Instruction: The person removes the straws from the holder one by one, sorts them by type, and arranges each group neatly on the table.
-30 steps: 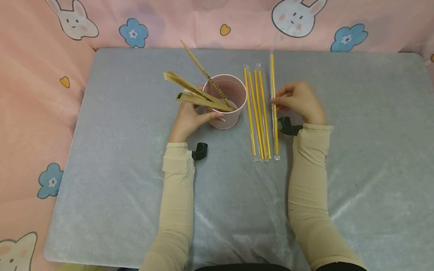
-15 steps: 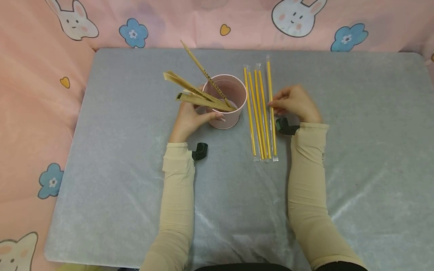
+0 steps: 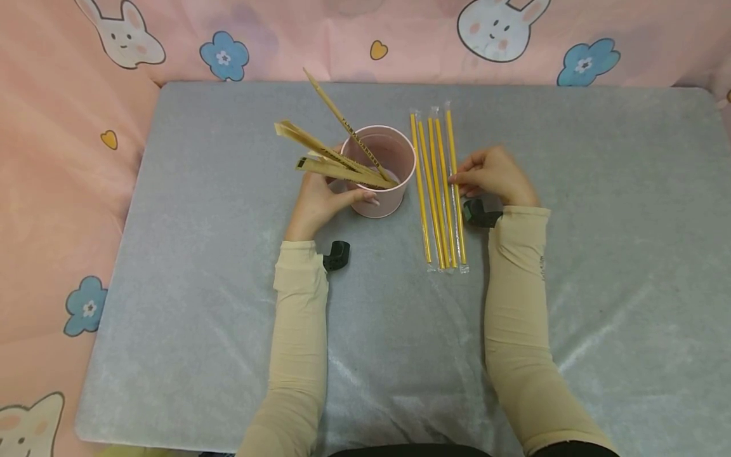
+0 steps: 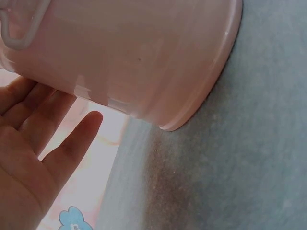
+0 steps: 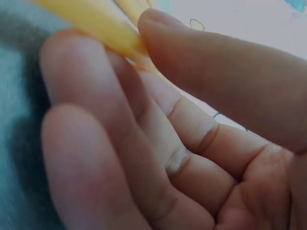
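Left hand: the left hand (image 3: pixel 316 200) wraps the nine o'clock side of a round pink metal bucket (image 3: pixel 381 171), thumb across its near wall, fingers curled behind; in the left wrist view the fingers (image 4: pixel 29 108) lie against the bucket's smooth wall (image 4: pixel 144 57).
Bucket: it stands upright on the counter, at about eleven o'clock from the middle of the grey cover, and holds several tan paper-wrapped chopstick pairs (image 3: pixel 331 162) that lean out over its rim toward ten o'clock.
Right hand: the right hand (image 3: pixel 492 178) pinches the outermost of the yellow straws in clear plastic sleeves (image 3: pixel 451 184) between thumb and fingertips; the right wrist view shows the yellow straw (image 5: pixel 103 24) caught between thumb and forefinger.
Straws: four lie side by side, running twelve to six o'clock, just beside the bucket at its three o'clock; the pinched one touches its neighbour.
Sleeves: both forearms wear cream fabric sleeves (image 3: pixel 297 330), each with a black wrist-mounted camera (image 3: pixel 337 255) by the cuff.
Counter: a grey velvety cloth (image 3: pixel 171 285) covers the counter, with faint creases and sheen toward five o'clock.
Room: a pink fabric printed with white rabbits, blue flowers and yellow hearts (image 3: pixel 68 190) surrounds the counter at twelve and nine o'clock.
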`<state>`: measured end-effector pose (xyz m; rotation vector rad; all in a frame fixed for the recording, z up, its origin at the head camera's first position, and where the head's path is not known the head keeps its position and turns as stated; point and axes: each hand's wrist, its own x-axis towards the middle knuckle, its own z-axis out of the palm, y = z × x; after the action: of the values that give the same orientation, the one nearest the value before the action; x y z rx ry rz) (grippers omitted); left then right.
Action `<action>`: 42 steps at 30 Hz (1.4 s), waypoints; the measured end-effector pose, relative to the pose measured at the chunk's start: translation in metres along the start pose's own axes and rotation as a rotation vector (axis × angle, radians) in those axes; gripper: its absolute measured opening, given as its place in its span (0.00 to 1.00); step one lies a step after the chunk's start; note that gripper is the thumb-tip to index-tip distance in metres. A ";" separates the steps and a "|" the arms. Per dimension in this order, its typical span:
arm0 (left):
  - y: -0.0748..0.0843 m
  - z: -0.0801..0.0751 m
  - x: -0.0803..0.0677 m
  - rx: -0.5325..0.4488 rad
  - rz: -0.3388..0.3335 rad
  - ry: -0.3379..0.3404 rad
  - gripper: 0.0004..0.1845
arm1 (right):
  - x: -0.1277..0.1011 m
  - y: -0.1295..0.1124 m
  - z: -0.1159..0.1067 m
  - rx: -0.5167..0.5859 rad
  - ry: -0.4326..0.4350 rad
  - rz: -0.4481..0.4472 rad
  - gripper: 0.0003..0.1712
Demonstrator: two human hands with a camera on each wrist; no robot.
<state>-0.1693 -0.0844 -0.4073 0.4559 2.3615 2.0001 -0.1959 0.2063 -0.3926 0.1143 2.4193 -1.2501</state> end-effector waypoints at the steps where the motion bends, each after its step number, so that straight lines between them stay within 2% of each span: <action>1: 0.000 0.000 0.000 0.000 -0.003 0.002 0.30 | 0.000 0.000 0.000 -0.002 -0.002 0.002 0.14; 9: 0.000 0.000 0.000 -0.001 -0.028 0.002 0.41 | 0.001 0.004 0.001 0.006 -0.005 0.000 0.14; 12: 0.001 0.000 0.000 0.002 -0.028 0.004 0.40 | 0.002 0.004 0.002 0.014 -0.003 0.010 0.15; 19: 0.001 0.000 -0.001 -0.004 -0.015 0.002 0.29 | 0.003 0.006 0.002 0.022 -0.001 0.029 0.16; 24: 0.001 0.000 0.000 -0.018 -0.003 -0.003 0.30 | 0.004 0.007 0.003 0.020 -0.009 0.035 0.16; 31: 0.002 -0.001 -0.001 0.023 -0.036 0.006 0.29 | 0.005 0.008 0.002 0.001 -0.017 0.035 0.17; 42: 0.002 0.000 -0.001 0.038 -0.011 0.001 0.28 | 0.005 0.010 0.001 0.004 -0.021 0.027 0.16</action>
<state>-0.1679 -0.0849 -0.4057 0.4423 2.4011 1.9547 -0.1979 0.2107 -0.4030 0.1339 2.3895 -1.2377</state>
